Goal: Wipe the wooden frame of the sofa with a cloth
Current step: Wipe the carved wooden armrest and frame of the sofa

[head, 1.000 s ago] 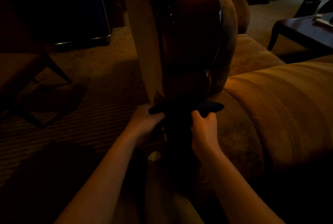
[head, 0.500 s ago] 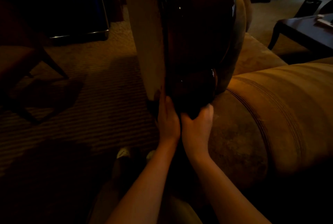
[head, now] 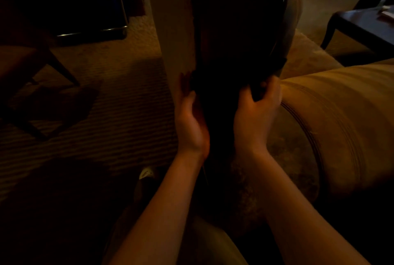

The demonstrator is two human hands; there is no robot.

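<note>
1. The left hand [head: 191, 124] lies along the left side of the wooden frame [head: 238, 30]; whether its fingers grip anything cannot be told.
2. The right hand [head: 255, 111] fingers grip the dark cloth [head: 259, 92], wrapped against the frame's lower part.
3. The cloth is probably soft and light; hold both ends.
4. The frame looks glossy, dark, rigid, beside the sofa arm [head: 341, 115].

Since half a second ago the two hands have moved apart: the left hand [head: 191, 124] now lies against the left side of the wooden frame [head: 238, 36], the right hand [head: 255, 111] grips the dark cloth [head: 259, 88] on its right side, higher in the frame.
</note>
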